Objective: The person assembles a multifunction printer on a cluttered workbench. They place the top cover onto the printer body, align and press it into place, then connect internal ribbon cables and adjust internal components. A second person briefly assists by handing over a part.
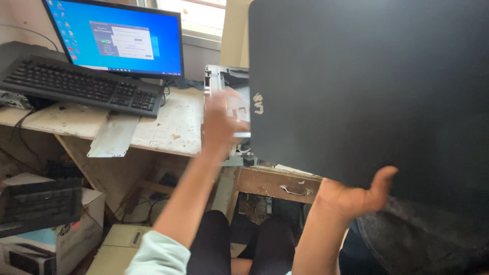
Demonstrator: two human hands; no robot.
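A large black laptop lid panel fills the upper right of the head view, tilted up in front of me. My right hand grips its lower edge from beneath, thumb up against the panel. My left hand, blurred, reaches to the panel's left edge, by a grey opened laptop chassis on the worn white table. Whether the left fingers hold the panel or the chassis is unclear.
A lit monitor and a black keyboard sit on the table at left. A loose grey metal plate overhangs the table edge. A wooden drawer with a handle is below. Cardboard boxes stand on the floor.
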